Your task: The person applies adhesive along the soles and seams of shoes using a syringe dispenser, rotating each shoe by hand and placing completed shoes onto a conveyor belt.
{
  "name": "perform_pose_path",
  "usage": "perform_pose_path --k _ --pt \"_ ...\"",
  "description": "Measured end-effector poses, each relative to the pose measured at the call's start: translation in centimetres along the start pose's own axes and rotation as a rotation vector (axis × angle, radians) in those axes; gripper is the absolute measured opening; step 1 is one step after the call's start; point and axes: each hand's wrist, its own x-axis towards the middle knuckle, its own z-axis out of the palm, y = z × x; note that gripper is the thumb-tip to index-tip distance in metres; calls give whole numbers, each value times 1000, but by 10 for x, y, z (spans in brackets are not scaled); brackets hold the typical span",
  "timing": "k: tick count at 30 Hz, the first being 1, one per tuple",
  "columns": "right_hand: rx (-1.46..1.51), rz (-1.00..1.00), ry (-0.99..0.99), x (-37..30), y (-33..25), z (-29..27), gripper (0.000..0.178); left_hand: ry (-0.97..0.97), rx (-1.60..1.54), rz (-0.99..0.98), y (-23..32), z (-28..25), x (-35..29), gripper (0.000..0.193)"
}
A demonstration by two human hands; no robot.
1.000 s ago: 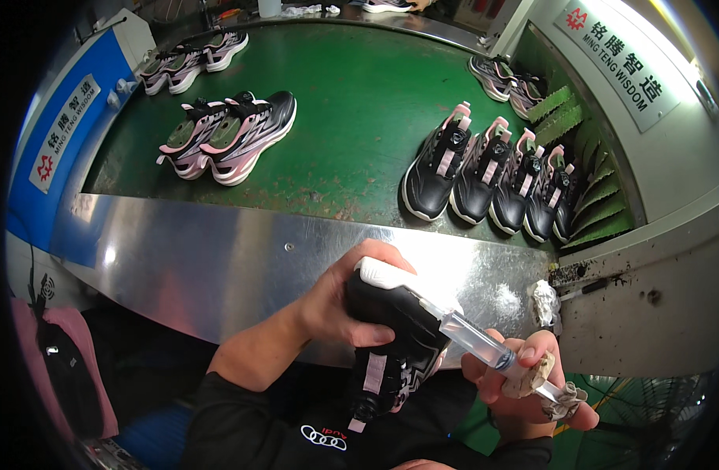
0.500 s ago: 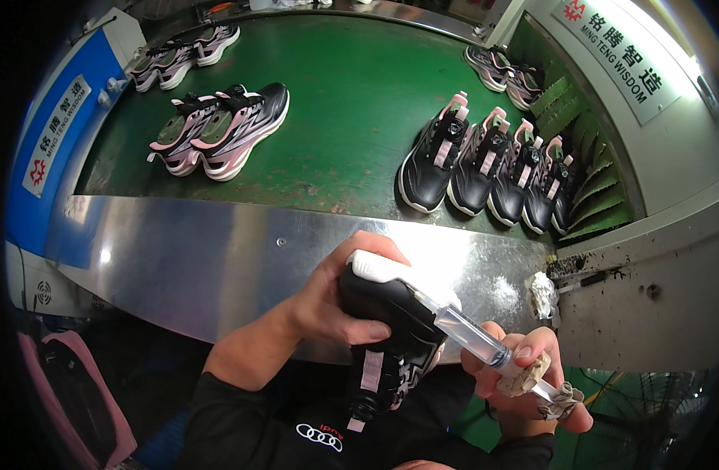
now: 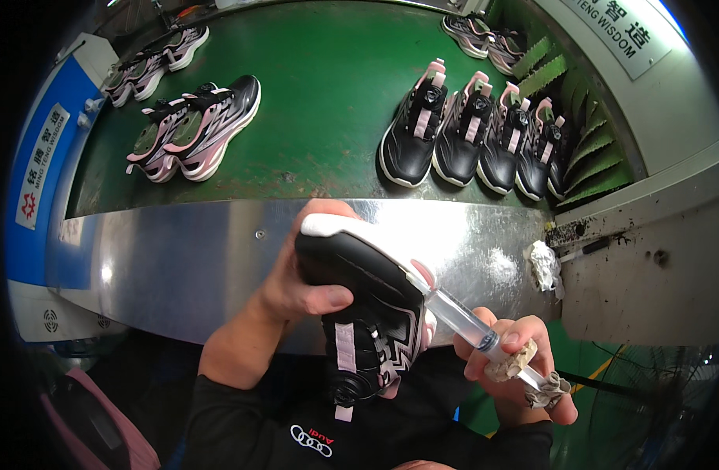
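My left hand (image 3: 308,274) grips a black sneaker (image 3: 367,305) with pink trim and a white sole around its toe, thumb on the upper. The shoe's toe points away from me and its heel end hangs toward my chest. In my right hand (image 3: 524,352) is a clear plastic syringe (image 3: 457,315), its finger flange and plunger end wrapped in beige material. The fingers close around the wrapped flange, with the plunger end against the palm side. The syringe's tip meets the seam between upper and sole on the shoe's right side.
Beyond the metal ledge (image 3: 163,243) lies a green belt (image 3: 312,110). Several matching sneakers (image 3: 410,141) stand at its right, others (image 3: 210,129) at its left. Crumpled white material (image 3: 543,266) sits at the ledge's right end, beside a grey machine panel (image 3: 649,258). Green flaps (image 3: 594,168) hang at the right.
The sneaker and both hands have shifted left and slightly up in view, and more of the shoe's side shows. The syringe tip stays at the sole seam. The surroundings have shifted in view too.
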Motion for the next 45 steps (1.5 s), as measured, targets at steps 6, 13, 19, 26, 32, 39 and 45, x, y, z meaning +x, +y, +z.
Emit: perform_pose_path --k 6,13,19,26,32,39,45 --pt "107 -77 -87 -9 11 -13 97 41 -172 -96 -2 -2 3 71" --pt "123 -69 -64 -19 22 -25 101 176 -139 -158 3 12 13 70" --pt "128 -56 -36 -27 29 -27 101 125 -200 -232 4 7 16 69" --pt "133 -59 -45 -32 36 -31 99 172 -225 -252 1 6 17 70" --pt "155 -5 -30 -40 39 -33 97 214 -405 -290 -4 2 15 66" --pt "167 9 -41 -49 42 -36 98 253 -480 -325 -8 -21 4 62" --pt "172 5 -37 -59 43 -35 97 224 -487 -308 -12 -29 6 57"
